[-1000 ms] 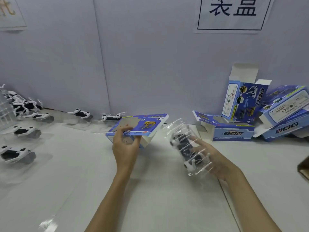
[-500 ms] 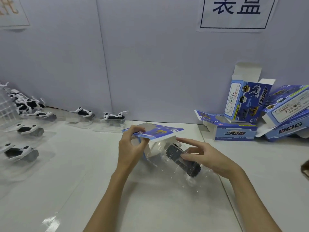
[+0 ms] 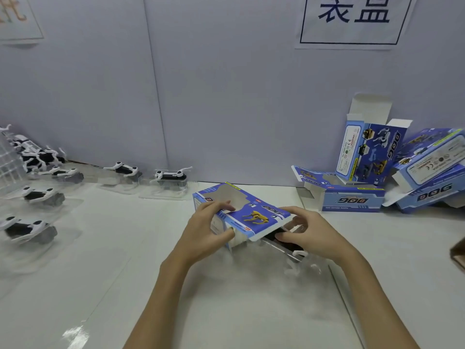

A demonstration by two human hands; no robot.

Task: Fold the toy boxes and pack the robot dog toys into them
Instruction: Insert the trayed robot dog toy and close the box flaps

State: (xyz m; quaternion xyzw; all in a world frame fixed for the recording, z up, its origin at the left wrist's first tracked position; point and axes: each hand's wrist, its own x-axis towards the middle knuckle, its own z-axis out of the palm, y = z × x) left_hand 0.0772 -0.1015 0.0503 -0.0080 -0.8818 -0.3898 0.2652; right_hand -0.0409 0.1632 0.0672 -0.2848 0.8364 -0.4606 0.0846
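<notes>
A blue toy box with a yellow dog picture and a cut-out window lies on the white table in the middle of the view. My left hand grips its near left end, thumb under and fingers over the window. A black and white robot dog in a clear plastic shell sticks partway out of the box's open right end. My right hand holds that shell at the opening. The part inside the box is hidden.
Several more robot dogs on clear trays line the left and back of the table. Several folded blue boxes are piled at the back right against the wall. A brown object shows at the right edge.
My right hand brought the shelled dog from mid-air down to the box's open end and slid it partway inside. The left hand lowered and turned the box flat.
</notes>
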